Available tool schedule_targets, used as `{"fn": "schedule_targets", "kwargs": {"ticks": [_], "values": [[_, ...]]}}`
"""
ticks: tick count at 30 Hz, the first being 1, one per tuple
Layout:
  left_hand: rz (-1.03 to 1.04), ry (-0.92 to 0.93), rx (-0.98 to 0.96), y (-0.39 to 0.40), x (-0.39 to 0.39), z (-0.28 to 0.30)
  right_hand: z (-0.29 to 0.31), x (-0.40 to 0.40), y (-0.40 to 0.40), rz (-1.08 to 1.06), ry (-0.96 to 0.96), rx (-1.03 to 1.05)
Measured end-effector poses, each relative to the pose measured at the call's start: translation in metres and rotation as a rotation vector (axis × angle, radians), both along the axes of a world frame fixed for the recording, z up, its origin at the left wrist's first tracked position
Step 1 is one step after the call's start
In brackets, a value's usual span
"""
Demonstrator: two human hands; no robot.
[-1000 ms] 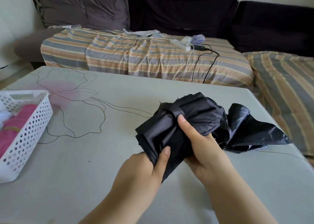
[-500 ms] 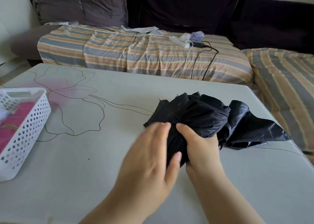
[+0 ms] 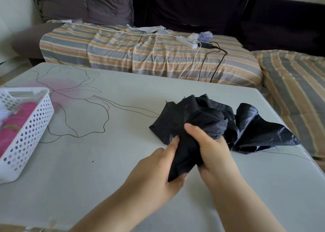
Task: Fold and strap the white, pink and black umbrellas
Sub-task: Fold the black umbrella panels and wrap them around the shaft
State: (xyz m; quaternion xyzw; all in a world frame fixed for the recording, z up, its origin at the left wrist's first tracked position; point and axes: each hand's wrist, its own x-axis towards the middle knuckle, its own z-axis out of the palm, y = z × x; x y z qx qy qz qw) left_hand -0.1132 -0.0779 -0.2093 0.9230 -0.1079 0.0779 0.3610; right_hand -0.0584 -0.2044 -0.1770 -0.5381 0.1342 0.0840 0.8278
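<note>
Black umbrella [image 3: 207,119] handle hidden (both hands [image 3: 154,172] gripping), basket [image 3: 26,135] cropped.

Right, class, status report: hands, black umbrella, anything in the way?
Both hands, left and right, grip black umbrella. Canopy bunched, no strap seen. Nothing in the way.

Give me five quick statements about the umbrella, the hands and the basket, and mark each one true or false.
1. Both hands grip the black umbrella. True: the left hand and the right hand hold it.
2. The white basket sits at the table's right edge. False: it sits at the left edge.
3. Something pink lies in the basket. True.
4. The black umbrella is neatly strapped. False: its fabric is bunched and loose.
5. A power strip lies on the table. False: it lies on the striped sofa cover.
</note>
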Motion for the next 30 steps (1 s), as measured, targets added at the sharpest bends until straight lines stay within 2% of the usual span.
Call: {"fn": "schedule_targets", "kwargs": {"ticks": [1, 4, 6, 7, 10, 11, 13, 14, 15, 16, 20, 24, 25, 27, 30], "values": [[0.007, -0.111, 0.163, -0.003, -0.001, -0.004, 0.002, 0.002, -0.003, -0.029, -0.002, -0.003], [0.017, -0.266, 0.413, -0.014, -0.006, -0.012, 0.0, 0.007, -0.008, -0.121, 0.034, 0.013], [0.061, -0.31, 0.476, -0.019, -0.009, -0.019, -0.003, 0.009, -0.009, -0.177, 0.063, 0.018], [0.062, -0.275, 0.444, -0.02, -0.011, -0.018, -0.004, 0.01, -0.009, -0.188, 0.068, 0.023], [-0.048, -0.083, 0.175, -0.015, -0.013, -0.004, -0.004, 0.016, -0.016, -0.182, 0.054, 0.067], [-0.098, 0.043, 0.001, -0.011, -0.012, 0.002, -0.003, 0.019, -0.02, -0.164, 0.052, 0.092], [-0.289, 0.486, -0.499, -0.003, -0.012, 0.009, 0.002, 0.021, -0.026, -0.091, 0.05, 0.158], [-0.345, 0.599, -0.71, -0.002, -0.013, 0.014, 0.004, 0.021, -0.028, -0.047, 0.051, 0.188], [-0.364, 0.651, -0.855, -0.002, -0.013, 0.018, 0.007, 0.02, -0.03, -0.005, 0.047, 0.21], [-0.356, 0.625, -0.904, -0.003, -0.013, 0.018, 0.009, 0.019, -0.031, 0.025, 0.036, 0.221], [-0.246, 0.367, -0.676, -0.011, -0.017, 0.014, 0.013, 0.016, -0.03, 0.038, -0.051, 0.155], [-0.135, 0.121, -0.09, -0.021, -0.021, 0.009, 0.011, 0.012, -0.023, -0.064, -0.055, -0.028], [-0.114, 0.095, -0.01, -0.024, -0.023, 0.009, 0.01, 0.011, -0.022, -0.096, -0.046, -0.039], [-0.109, 0.099, -0.032, -0.027, -0.025, 0.01, 0.009, 0.012, -0.022, -0.141, -0.038, -0.018], [-0.138, 0.238, -0.449, -0.023, -0.02, 0.013, 0.013, 0.015, -0.026, -0.138, -0.063, 0.033]]}}
